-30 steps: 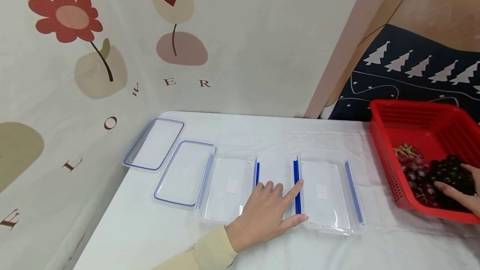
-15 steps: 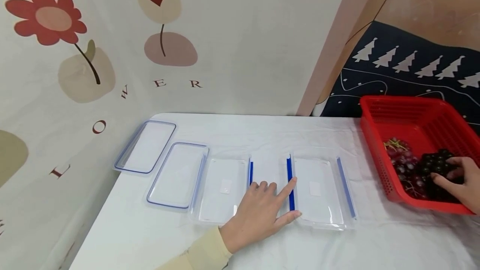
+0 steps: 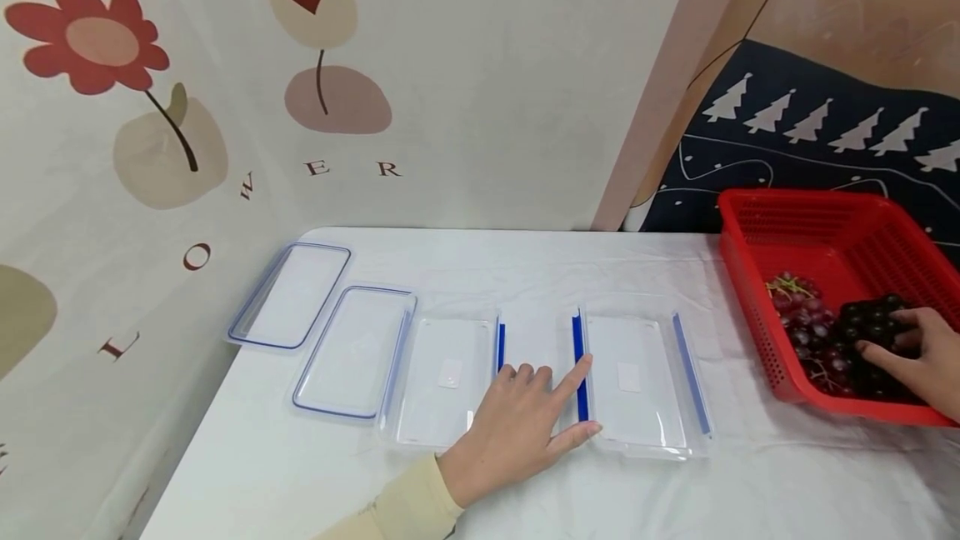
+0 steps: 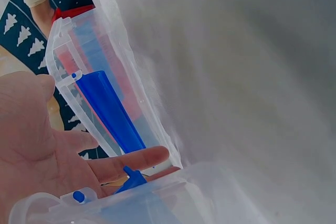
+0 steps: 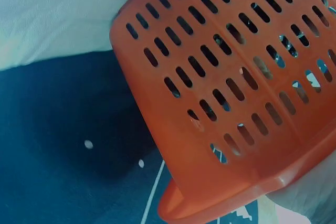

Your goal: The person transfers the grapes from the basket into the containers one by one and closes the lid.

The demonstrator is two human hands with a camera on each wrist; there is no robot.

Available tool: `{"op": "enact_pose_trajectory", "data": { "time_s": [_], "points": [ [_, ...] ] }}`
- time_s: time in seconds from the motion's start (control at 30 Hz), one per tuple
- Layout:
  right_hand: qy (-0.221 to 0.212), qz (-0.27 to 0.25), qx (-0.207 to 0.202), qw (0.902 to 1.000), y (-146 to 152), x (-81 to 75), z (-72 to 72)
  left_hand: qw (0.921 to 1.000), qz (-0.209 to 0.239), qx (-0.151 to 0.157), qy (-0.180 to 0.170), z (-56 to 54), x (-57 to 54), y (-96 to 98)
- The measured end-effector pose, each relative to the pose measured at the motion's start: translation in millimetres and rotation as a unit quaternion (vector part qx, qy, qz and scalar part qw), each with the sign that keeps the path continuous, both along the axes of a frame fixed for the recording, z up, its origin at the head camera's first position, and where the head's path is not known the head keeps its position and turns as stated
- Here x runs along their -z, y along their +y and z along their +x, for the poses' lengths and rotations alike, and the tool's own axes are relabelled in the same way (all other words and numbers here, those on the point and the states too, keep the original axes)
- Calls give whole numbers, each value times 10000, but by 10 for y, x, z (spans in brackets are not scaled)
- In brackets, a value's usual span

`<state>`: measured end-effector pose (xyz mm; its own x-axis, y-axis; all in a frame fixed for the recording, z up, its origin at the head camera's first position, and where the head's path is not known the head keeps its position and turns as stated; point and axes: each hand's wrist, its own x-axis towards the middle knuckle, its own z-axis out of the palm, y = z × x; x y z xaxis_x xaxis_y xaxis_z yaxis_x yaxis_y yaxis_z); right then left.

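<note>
The black grapes [image 3: 870, 322] lie in the basket [image 3: 759, 327], between the thumb and bent fingers of the right hand [image 3: 930, 361]: thumb against their near left side, fingers curled over their right, gripping them. Red grapes [image 3: 801, 319] touch them on the left. The left hand [image 3: 513, 427] grips nothing; its index finger and thumb are stretched out and spread, the index touching the blue flap [image 3: 581, 394] of the right box [image 3: 637, 415]. The left box [image 3: 435, 411] stands beside that hand, and farther left lie two lids [image 3: 356, 348] [image 3: 303, 290].
</note>
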<state>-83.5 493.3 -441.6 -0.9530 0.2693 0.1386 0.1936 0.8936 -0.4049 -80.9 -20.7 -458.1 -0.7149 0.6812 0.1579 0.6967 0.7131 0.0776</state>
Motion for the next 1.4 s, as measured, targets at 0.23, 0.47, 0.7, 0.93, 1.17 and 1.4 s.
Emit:
{"op": "enact_pose_trajectory", "data": {
  "time_s": [0.23, 0.47, 0.7, 0.93, 1.17, 1.4],
  "points": [
    [767, -185, -120, 9968, -66, -19, 27, 10000, 34, 18, 45, -2, 0, 1],
    [1195, -402, -99, 9920, -97, -2, 57, 10000, 67, 39, 51, -14, -2, 1],
    [2124, -813, -90, 9738, -61, -13, 53, 9999, 0, 9, -131, -13, -12, -2],
    [2430, -942, -172, 9653, -109, -37, 95, 9997, -18, 2, -263, -7, -19, 2],
    [2502, -708, -307, 9651, -293, -138, 87, 9996, -25, 2, -271, -5, -22, 1],
    [2363, -516, -512, 9690, -521, -295, 88, 9999, -20, 40, -145, 0, -23, -8]
  ]
}}
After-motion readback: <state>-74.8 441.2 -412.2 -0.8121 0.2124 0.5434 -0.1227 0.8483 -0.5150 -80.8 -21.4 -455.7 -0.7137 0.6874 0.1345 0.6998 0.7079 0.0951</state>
